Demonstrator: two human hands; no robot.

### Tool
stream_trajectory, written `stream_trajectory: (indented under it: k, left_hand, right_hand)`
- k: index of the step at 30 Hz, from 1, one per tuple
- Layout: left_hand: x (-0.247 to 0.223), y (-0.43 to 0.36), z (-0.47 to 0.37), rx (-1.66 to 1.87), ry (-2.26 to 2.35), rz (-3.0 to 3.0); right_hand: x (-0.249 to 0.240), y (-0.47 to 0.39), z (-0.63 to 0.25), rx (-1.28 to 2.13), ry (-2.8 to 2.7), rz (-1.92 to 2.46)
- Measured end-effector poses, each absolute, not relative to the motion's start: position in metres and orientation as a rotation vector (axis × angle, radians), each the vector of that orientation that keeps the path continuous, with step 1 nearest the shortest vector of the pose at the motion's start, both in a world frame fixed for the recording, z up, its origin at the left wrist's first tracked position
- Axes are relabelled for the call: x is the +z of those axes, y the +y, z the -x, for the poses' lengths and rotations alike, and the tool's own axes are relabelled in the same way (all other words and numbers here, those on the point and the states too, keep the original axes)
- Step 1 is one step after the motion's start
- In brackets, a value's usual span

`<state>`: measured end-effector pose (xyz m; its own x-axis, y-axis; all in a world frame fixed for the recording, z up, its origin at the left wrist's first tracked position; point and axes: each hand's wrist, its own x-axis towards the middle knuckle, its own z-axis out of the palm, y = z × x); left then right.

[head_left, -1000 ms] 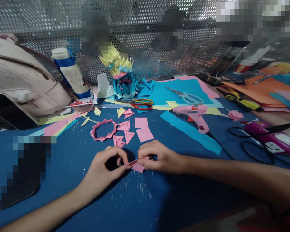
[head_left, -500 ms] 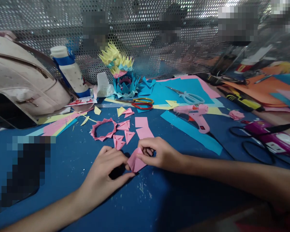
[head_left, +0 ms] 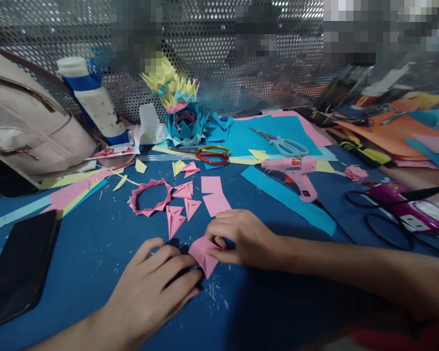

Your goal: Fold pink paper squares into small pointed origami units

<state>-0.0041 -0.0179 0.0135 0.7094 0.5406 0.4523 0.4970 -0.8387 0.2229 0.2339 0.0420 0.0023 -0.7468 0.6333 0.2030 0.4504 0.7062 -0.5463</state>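
A creased square of pink paper [head_left: 205, 256] stands partly folded on the blue table, its lower corner pointing toward me. My right hand [head_left: 247, 238] pinches its right side between thumb and curled fingers. From the left, my left hand [head_left: 155, 287] lies over the table with fingers stretched out and fingertips at the paper's left edge; its thumb is mostly hidden. Just beyond are folded pink triangles [head_left: 174, 220], a zigzag pink paper ring [head_left: 132, 201] and flat pink paper pieces [head_left: 216, 203].
A pink glue gun [head_left: 296, 170] lies on a blue strip at right, near a purple power strip [head_left: 406, 207]. Scissors [head_left: 289, 146] and a spiky paper model [head_left: 186, 129] are at the back. A phone [head_left: 22, 268], a bottle [head_left: 98, 105] and a backpack [head_left: 32, 126] occupy the left.
The pink paper has come slightly nearer and turned, its corner now pointing down. My left hand has moved nearer and flattened its fingers; my right hand keeps its pinch. The view shifted slightly.
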Motion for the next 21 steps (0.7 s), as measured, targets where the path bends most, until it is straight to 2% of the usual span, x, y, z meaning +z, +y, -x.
stream_trajectory:
  k: [11,21]
  left_hand:
    - [0.016,-0.017,0.004,0.796,0.87,-2.908]
    - [0.005,-0.018,0.004,0.8,0.902,-2.839]
  right_hand:
    - [0.005,0.044,-0.235,0.882,-2.432,0.903]
    - [0.003,0.042,-0.234,0.788,-2.49,0.91]
